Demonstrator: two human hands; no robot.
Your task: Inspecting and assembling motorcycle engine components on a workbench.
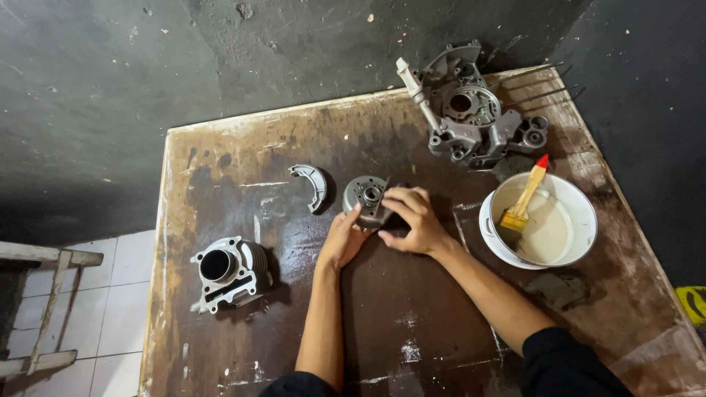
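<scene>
Left hand: I see my left hand (343, 239) pressed against the near-left side of the round grey metal hub with a bolted centre (367, 198), thumb up along its edge; it grasps the part from the side, fingers partly hidden.
Right hand: my right hand (412, 219) is curled over the hub's right side, fingers bent around it, so both hands grip the same piece.
Hub position: it sits on the worn dark brown wooden tabletop (412, 323), near the middle, face up.
Left of the hub: a curved grey metal brake shoe (312, 184) lies just beside it, not touching.
Near-left area: a finned grey metal engine cylinder with an open bore (229, 270) stands well apart from my hands.
Far edge: a large grey cast metal engine casing with round openings (471, 110) lies at the table's far right.
Right side: a white round enamel bowl (581, 220) holds pale liquid and a yellow-handled paintbrush with a red tip (523, 197) leaning inside it.
</scene>
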